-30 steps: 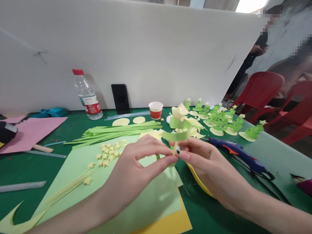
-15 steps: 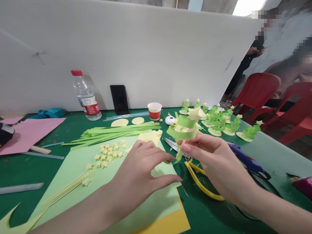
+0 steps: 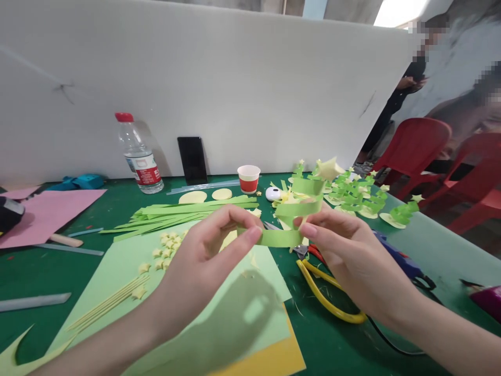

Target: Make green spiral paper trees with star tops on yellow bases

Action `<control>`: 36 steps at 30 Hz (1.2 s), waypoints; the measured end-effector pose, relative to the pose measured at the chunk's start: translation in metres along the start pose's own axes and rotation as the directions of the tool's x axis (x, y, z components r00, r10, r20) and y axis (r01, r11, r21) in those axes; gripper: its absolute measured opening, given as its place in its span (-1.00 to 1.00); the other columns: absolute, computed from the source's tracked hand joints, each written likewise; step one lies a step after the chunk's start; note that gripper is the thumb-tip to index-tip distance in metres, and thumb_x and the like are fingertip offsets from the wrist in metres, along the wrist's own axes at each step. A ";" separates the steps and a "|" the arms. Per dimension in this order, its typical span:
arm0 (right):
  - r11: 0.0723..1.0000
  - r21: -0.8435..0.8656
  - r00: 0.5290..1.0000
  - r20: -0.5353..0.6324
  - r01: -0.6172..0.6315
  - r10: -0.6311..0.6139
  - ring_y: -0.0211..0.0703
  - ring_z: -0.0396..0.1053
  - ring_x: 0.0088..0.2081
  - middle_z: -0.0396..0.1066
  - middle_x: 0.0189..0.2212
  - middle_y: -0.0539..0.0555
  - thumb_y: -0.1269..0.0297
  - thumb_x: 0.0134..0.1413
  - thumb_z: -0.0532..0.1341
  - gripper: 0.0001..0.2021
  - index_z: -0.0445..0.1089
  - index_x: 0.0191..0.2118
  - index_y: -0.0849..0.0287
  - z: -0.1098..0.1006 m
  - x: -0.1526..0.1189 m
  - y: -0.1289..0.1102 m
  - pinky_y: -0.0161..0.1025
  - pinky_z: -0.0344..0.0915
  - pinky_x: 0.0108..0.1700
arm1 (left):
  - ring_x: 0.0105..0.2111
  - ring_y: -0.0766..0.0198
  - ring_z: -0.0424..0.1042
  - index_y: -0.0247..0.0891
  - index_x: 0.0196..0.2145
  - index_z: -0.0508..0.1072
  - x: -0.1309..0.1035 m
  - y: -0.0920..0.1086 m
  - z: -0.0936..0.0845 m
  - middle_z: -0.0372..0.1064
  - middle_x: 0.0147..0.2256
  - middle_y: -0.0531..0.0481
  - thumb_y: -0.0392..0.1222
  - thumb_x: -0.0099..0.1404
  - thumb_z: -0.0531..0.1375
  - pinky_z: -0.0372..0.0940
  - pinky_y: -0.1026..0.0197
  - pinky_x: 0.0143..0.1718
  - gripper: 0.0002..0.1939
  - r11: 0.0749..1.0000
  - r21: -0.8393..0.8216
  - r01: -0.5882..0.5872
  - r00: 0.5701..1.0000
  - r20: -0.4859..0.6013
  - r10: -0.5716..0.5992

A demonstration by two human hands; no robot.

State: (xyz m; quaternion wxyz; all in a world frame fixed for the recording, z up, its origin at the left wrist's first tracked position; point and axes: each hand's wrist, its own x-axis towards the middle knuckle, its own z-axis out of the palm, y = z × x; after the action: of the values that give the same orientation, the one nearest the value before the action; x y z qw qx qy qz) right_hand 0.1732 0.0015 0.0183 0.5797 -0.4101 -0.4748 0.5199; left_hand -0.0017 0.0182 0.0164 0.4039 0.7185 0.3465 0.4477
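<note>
Between my hands is a light green paper strip (image 3: 282,238), looped in a spiral around a thin stick and topped by a pale yellow paper star (image 3: 329,169). My left hand (image 3: 221,245) pinches the strip's loose end between thumb and forefinger. My right hand (image 3: 344,245) grips the stick and the strip's lower loops, its fingertips partly hiding the stick. Below them lies a pale green sheet (image 3: 219,313) with several small yellow paper stars (image 3: 166,253) and a bundle of thin yellow sticks (image 3: 109,303).
Scissors with yellow handles (image 3: 332,308) and a blue glue gun (image 3: 399,261) lie by my right hand. Finished spiral trees (image 3: 368,201) stand at the back right. Green strips (image 3: 188,211), a paper cup (image 3: 249,180), a phone (image 3: 191,160) and a bottle (image 3: 141,162) are farther back.
My left hand has closed on the strip's loose end, which was hanging, and now stretches it leftward. The star and the spiral have shifted slightly up and to the right.
</note>
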 end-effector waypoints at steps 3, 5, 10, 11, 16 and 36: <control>0.999 -0.025 1.000 -0.001 0.024 -0.024 -0.40 0.19 -0.51 0.25 -0.54 -0.06 0.35 -0.28 0.34 -0.92 0.46 -0.64 0.07 0.000 -0.001 -0.001 -0.43 0.21 -0.46 | -0.33 0.49 0.28 -0.09 -0.42 0.36 0.001 -0.005 -0.001 0.31 -0.37 0.23 -0.17 0.28 0.09 0.19 0.54 -0.35 -0.88 0.993 -0.106 0.048 0.999 0.020 -0.047; 0.998 -0.060 1.000 0.006 0.013 -0.013 -0.39 0.20 -0.52 0.26 -0.57 -0.05 0.35 -0.27 0.33 -0.92 0.46 -0.64 0.08 -0.001 -0.001 -0.001 -0.42 0.22 -0.46 | -0.30 0.48 0.28 -0.09 -0.42 0.37 0.001 -0.008 -0.001 0.31 -0.35 0.23 -0.15 0.28 0.10 0.19 0.54 -0.33 -0.89 0.988 -0.144 0.057 0.998 0.028 -0.054; 0.995 -0.086 0.997 0.056 -0.050 0.055 -0.40 0.24 -0.50 0.34 -0.60 -0.08 0.41 -0.29 0.35 -0.92 0.46 -0.61 0.10 -0.002 0.000 0.000 -0.46 0.20 -0.43 | -0.24 0.41 0.30 -0.10 -0.42 0.38 0.006 -0.015 -0.003 0.32 -0.32 0.19 -0.10 0.26 0.11 0.21 0.44 -0.29 -0.88 0.986 -0.117 0.115 0.993 0.023 -0.113; 0.995 -0.090 0.997 0.061 -0.051 0.056 -0.40 0.24 -0.50 0.34 -0.60 -0.08 0.41 -0.29 0.34 -0.92 0.46 -0.61 0.11 -0.001 0.001 0.000 -0.46 0.20 -0.44 | -0.21 0.37 0.31 -0.09 -0.39 0.39 0.008 -0.016 -0.004 0.33 -0.29 0.17 -0.09 0.26 0.11 0.21 0.41 -0.27 -0.89 0.988 -0.095 0.125 0.992 0.006 -0.125; 0.987 -0.158 0.998 0.042 -0.038 0.045 -0.43 0.22 -0.53 0.36 -0.59 -0.08 0.40 -0.22 0.32 -0.93 0.46 -0.59 0.13 -0.001 0.000 0.001 -0.49 0.16 -0.49 | -0.17 0.29 0.29 -0.12 -0.34 0.37 0.010 -0.014 -0.004 0.32 -0.25 0.11 -0.21 0.27 0.05 0.21 0.30 -0.21 -0.89 0.986 0.163 -0.030 0.972 -0.225 0.067; 0.974 -0.218 0.995 0.067 -0.054 0.070 -0.34 0.24 -0.43 0.34 -0.55 -0.07 0.34 -0.21 0.31 -0.94 0.43 -0.58 0.12 0.002 -0.009 0.011 -0.40 0.17 -0.36 | -0.49 0.37 0.34 -0.20 -0.49 0.41 0.000 -0.001 0.017 0.37 -0.49 0.15 -0.21 0.06 0.27 0.28 0.36 -0.45 -0.91 0.993 0.078 0.091 0.995 0.042 -0.094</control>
State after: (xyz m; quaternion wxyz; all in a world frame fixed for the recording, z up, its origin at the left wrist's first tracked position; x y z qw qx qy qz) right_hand 0.1692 -0.0062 0.0068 0.4971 -0.4658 -0.5368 0.4978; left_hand 0.0137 0.0146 0.0112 0.4045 0.7265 0.3869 0.3986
